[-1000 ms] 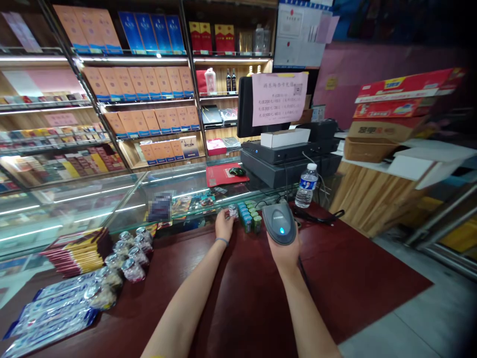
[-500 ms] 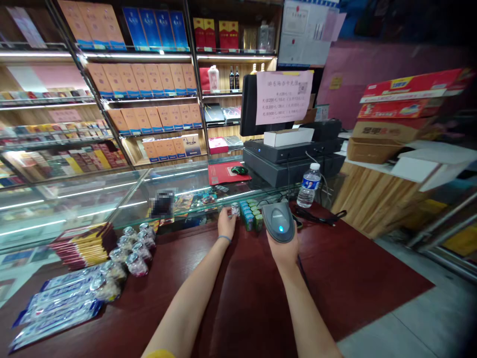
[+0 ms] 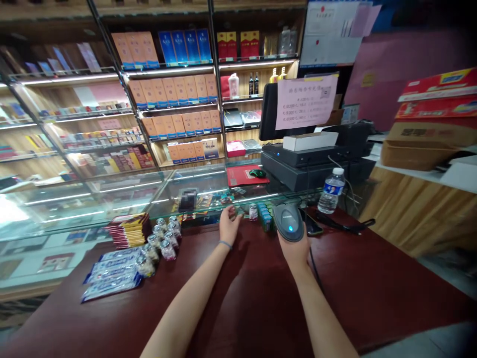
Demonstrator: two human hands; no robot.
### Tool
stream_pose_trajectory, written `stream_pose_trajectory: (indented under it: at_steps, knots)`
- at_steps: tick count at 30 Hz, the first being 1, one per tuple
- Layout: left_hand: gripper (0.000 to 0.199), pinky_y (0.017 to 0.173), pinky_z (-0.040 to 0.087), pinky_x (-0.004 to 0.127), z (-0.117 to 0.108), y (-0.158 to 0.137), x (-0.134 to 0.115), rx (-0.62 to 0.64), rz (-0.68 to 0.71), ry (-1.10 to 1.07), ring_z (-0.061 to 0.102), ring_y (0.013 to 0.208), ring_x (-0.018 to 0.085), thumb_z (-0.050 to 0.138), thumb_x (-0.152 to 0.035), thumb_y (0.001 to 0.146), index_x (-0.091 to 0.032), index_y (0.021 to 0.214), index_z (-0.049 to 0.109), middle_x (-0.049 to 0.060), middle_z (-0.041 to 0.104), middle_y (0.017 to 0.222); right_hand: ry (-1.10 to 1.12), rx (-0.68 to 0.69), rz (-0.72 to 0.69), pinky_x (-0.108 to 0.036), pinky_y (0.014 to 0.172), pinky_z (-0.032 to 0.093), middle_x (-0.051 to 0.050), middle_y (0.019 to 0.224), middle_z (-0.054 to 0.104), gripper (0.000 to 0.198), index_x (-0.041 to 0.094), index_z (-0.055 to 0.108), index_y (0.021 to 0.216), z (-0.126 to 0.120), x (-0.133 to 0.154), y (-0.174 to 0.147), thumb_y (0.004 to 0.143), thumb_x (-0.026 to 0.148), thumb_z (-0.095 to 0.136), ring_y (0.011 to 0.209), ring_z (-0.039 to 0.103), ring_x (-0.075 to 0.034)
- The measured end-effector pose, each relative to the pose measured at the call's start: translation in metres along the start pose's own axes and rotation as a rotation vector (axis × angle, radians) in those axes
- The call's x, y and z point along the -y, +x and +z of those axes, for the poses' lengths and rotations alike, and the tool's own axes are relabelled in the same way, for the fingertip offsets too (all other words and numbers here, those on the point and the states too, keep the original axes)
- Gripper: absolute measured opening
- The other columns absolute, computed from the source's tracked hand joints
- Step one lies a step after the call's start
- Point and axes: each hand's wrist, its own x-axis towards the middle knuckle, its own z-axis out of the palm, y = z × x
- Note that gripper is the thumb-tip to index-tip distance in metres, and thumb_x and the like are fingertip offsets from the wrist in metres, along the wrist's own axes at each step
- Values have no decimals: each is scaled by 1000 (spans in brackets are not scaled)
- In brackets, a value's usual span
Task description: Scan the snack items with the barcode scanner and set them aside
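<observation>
My right hand (image 3: 295,253) is wrapped round the grip of a dark grey barcode scanner (image 3: 288,222) with a lit blue light, and its cable trails down along the forearm. My left hand (image 3: 228,226), with a blue band at the wrist, is over the far side of the dark red tabletop, thumb and fingers apart and nothing visible between them. Just right of it stands a small clear jar (image 3: 253,212) with a silvery lid. Beside that jar are rows of small green and blue containers (image 3: 265,217), partly hidden behind the scanner.
To the left are several candy jars (image 3: 168,248), blue-white packets (image 3: 112,276) and stacked maroon-yellow packs (image 3: 128,230). A water bottle (image 3: 331,193), a phone (image 3: 312,224) and a black strap (image 3: 346,223) lie right of the scanner. Behind are a glass counter (image 3: 201,175) and monitor (image 3: 269,114).
My left hand has let go of the small lidded jar and drawn off to its left. The scanner stays in my right hand. The view has swung left.
</observation>
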Motion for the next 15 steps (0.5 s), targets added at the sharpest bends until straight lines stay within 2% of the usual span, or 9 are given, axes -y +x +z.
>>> stream_pose_trajectory:
  at_steps: [4,9,15]
  knots:
    - [44,93,57,42,-48,-10,-24,-78,31,-17,63,107,23,77,-21,77,-19,117,60,12,63,115,63,66,-58,-35,59,54,-14,75,72,44,12,61,112,-4,19,-2,82,44,67,68,71,-30]
    - [45,95,57,43,-114,-27,-41,-175,84,9,65,108,23,77,-24,77,-19,118,60,11,64,115,66,160,-156,-33,54,50,-10,69,70,40,14,60,111,-4,38,-10,82,42,66,59,69,-28]
    - [40,94,59,42,-190,-56,-54,-321,202,199,65,110,23,74,-31,82,-20,119,62,10,64,115,139,265,-298,-30,50,49,-5,61,68,40,14,59,111,0,60,-24,83,42,63,52,69,-27]
